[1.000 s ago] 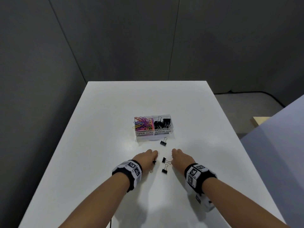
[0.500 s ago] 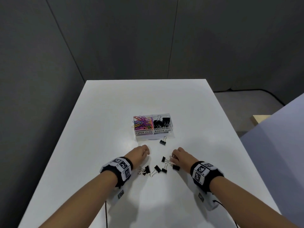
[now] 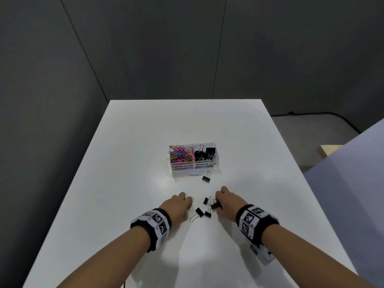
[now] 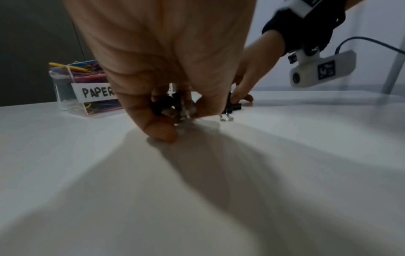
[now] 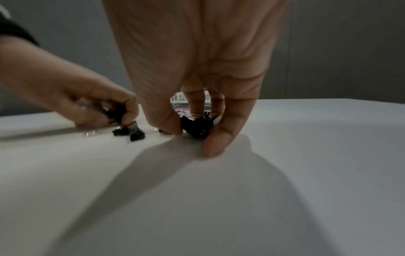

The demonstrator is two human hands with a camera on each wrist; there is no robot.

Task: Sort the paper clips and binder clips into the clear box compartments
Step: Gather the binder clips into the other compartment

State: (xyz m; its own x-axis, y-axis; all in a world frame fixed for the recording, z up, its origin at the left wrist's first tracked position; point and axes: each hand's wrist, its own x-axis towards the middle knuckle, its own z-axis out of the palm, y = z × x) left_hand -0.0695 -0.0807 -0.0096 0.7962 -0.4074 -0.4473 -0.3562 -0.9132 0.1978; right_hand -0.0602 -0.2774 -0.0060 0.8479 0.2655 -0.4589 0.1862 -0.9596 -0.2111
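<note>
While both arms are reaching out over the white bench (image 3: 128, 183), the two hands are sitting low on it, close to each other; the left hand (image 3: 178, 206) is curling its fingers (image 4: 157, 128) down, and it is holding small black binder clips (image 4: 162, 105) inside them; the right hand (image 3: 227, 201) is curling too, and it is pinching a bunch of black binder clips (image 5: 198, 129) between its thumb and fingers, right down on the bench.

Between the hands, a few loose binder clips (image 3: 202, 212) are lying on the bench, black with thin silver handles; one more binder clip (image 3: 206, 178) is lying by itself, just in front of the clear box (image 3: 194, 168) and a bit away from the hands.

That box is sitting near the middle of the bench, well past the hands; it is split into two parts; the left part is wearing a label saying PAPER CLIPS, and it is holding a pile of bright paper clips (image 3: 179, 155) in pink, purple, yellow and blue; the right part is wearing a label saying BINDER CLIPS, and it is holding black binder clips (image 3: 204, 155).

Each wrist is wearing a black band (image 3: 154, 223) with black-and-white square marks; a small white camera (image 4: 322, 69) is hanging under the right wrist.
</note>
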